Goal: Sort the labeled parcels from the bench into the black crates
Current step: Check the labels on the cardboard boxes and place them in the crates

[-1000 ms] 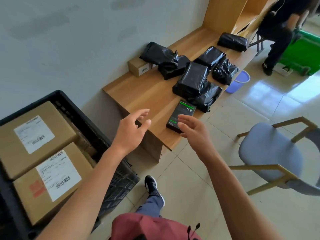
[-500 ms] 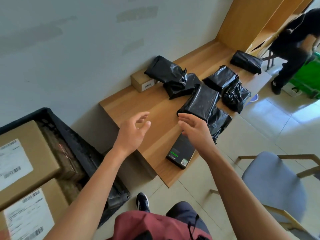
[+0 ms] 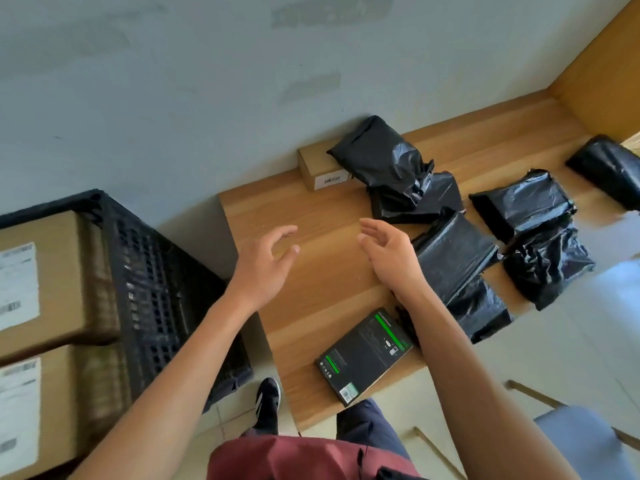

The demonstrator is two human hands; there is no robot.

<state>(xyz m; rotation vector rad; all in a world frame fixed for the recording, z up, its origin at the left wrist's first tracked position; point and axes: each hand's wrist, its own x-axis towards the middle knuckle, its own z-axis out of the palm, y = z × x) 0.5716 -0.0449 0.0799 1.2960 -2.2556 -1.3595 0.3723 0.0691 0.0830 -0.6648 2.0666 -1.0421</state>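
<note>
Several black plastic parcels point(image 3: 453, 258) lie on the wooden bench point(image 3: 322, 278), with a small cardboard box point(image 3: 320, 168) against the wall and a flat black box with green print point(image 3: 363, 355) near the front edge. My left hand point(image 3: 263, 268) hovers over the bare bench top, fingers loosely spread, holding nothing. My right hand point(image 3: 391, 254) hangs beside the nearest black parcel, also empty with relaxed fingers. The black crate point(image 3: 162, 289) stands at the left and holds two labeled cardboard boxes point(image 3: 41, 278).
A grey wall runs behind the bench. A wooden cabinet side point(image 3: 602, 64) closes the bench's far right end. A blue-seated chair point(image 3: 581, 441) stands at the lower right on the tiled floor. My shoe point(image 3: 266, 400) is between crate and bench.
I have stepped closer to the bench, and both hands have reached farther over it past the flat black box. Both hands stay empty.
</note>
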